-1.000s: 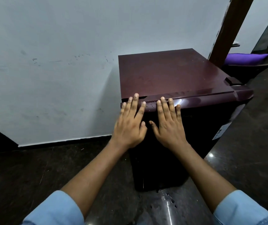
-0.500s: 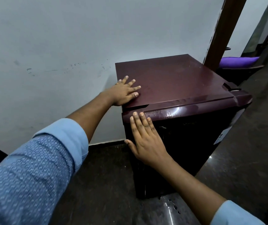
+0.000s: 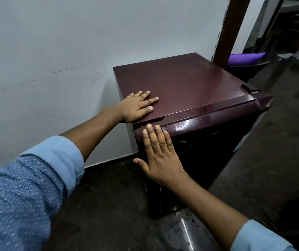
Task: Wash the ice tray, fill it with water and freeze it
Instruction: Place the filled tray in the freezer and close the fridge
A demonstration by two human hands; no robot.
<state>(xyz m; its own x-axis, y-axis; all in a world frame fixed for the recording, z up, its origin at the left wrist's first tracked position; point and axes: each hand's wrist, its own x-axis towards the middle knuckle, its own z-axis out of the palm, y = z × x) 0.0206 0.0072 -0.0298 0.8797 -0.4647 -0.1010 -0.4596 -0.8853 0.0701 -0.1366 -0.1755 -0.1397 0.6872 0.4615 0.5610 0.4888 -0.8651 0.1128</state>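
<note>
There is one small dark red fridge (image 3: 190, 84). It stands on the dark floor (image 3: 108, 205), right next to the pale wall (image 3: 72, 42) on the left. Its one door (image 3: 208, 160) faces near and right, and it looks closed. The ice tray is not in sight, so I cannot tell where it is.

Two hands touch the fridge. The left hand (image 3: 136, 107) lies flat on the top, at the near left corner. Its fingers are straight and spread, and it holds nothing. The right hand (image 3: 160, 156) lies flat on the front of the door, near the top left corner. Its four fingers point up and reach the shiny top edge, with the thumb out to the left. It holds nothing too.

Many little water drops (image 3: 181, 126) sit on that shiny edge, just right of the right hand.

Both arms have blue sleeves. Far on the right are one brown wooden post (image 3: 230, 28) and one purple cushion (image 3: 244, 57).
</note>
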